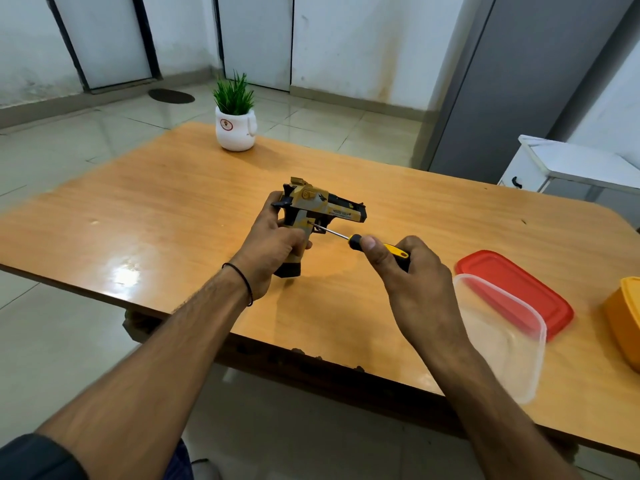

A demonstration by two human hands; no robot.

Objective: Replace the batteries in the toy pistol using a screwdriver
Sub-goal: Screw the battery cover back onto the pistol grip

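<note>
A gold and black toy pistol (323, 206) stands upright over the middle of the wooden table (173, 209), barrel pointing right. My left hand (270, 244) grips its handle, with the butt close to the tabletop. My right hand (408, 271) holds a screwdriver (353, 240) with a yellow and black handle. Its thin metal shaft points left and its tip touches the side of the pistol's grip near the trigger.
A clear plastic container (502, 337) sits at the table's near right edge, with a red lid (519, 289) lying behind it. An orange container (627, 317) is at the far right. A potted green plant (236, 116) stands at the far edge. A white cabinet (571, 168) stands beyond the table's right corner.
</note>
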